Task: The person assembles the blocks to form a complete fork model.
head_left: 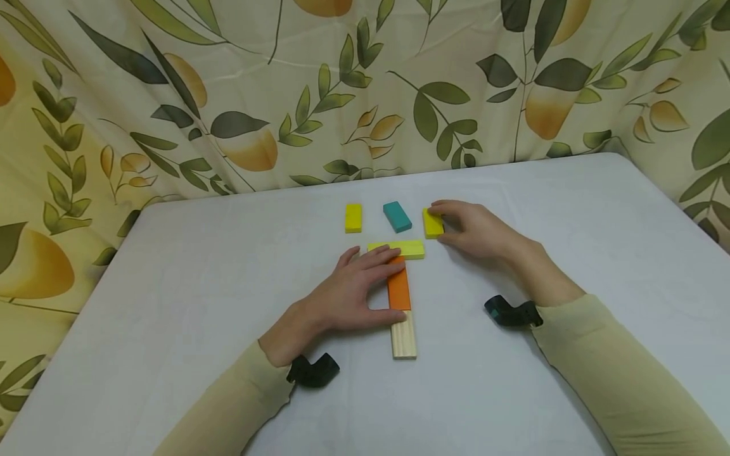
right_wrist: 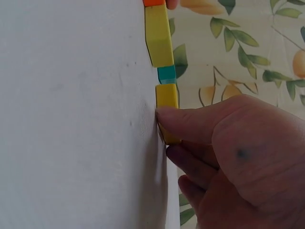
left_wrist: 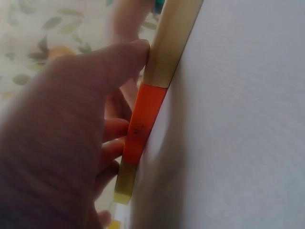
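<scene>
My right hand (head_left: 481, 233) pinches a small yellow block (head_left: 431, 227) at the far right of the group, thumb at its near end and fingers at its far end. In the right wrist view, that yellow block (right_wrist: 167, 95) lies against the white surface. My left hand (head_left: 355, 292) rests over a T-shape of flat blocks, fingers spread. Its thumb touches a plain wooden block (head_left: 404, 341), while fingertips reach an orange block (head_left: 399, 290) and a lime-yellow block (head_left: 413, 249) set crosswise at the top. Orange and wooden blocks meet end to end.
Behind the crosswise block lie a tilted teal block (head_left: 397, 216) and another yellow block (head_left: 353, 218). White cloth covers the table (head_left: 199, 285). A leaf-patterned curtain (head_left: 342, 95) hangs along the back edge. Each wrist carries a small black camera (head_left: 313, 372).
</scene>
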